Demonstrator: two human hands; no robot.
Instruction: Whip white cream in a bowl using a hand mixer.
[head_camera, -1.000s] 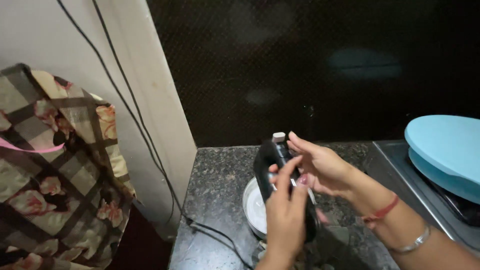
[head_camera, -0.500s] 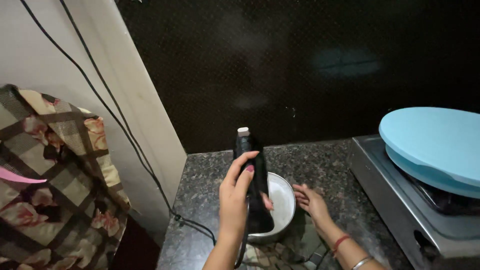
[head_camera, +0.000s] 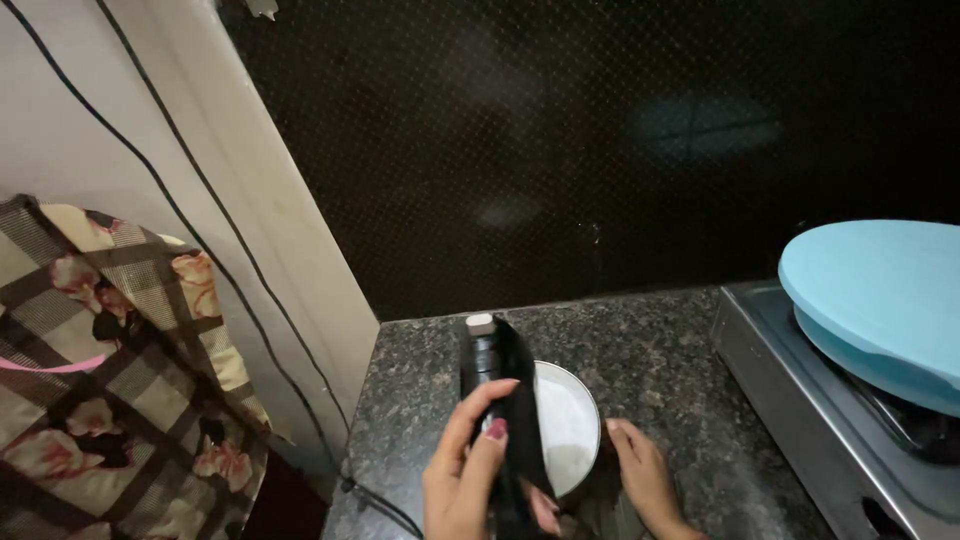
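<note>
your left hand (head_camera: 468, 470) is wrapped around a black handheld appliance (head_camera: 500, 400) at about 6 o'clock in the view, fingers curled over its body and thumb under it, the grey-capped top end pointing to 12 o'clock. it hangs over the left rim of a small white bowl (head_camera: 568, 425) that stands on the dark speckled granite counter (head_camera: 650, 350). your right hand (head_camera: 645, 475) lies at 5 o'clock, palm down beside the bowl, fingers loose and closed on nothing; whether it touches the bowl's rim cannot be told. the step in hand looks like bringing the appliance to the bowl, and it seems not yet lowered in; a further move would probably call for a steadied bowl and a tool held more upright. a black cord (head_camera: 385, 505) trails off the counter's left edge near your wrist. at 3 o'clock a steel stove (head_camera: 790, 400) carries a pale blue lidded dish (head_camera: 880, 300). a glossy black dotted backsplash (head_camera: 560, 150) fills the wall from 12 to 2 o'clock. at 9 o'clock a plaid floral cloth (head_camera: 110, 400) hangs beside a cream wall (head_camera: 120, 120) crossed by thin black cables (head_camera: 180, 215).
</note>
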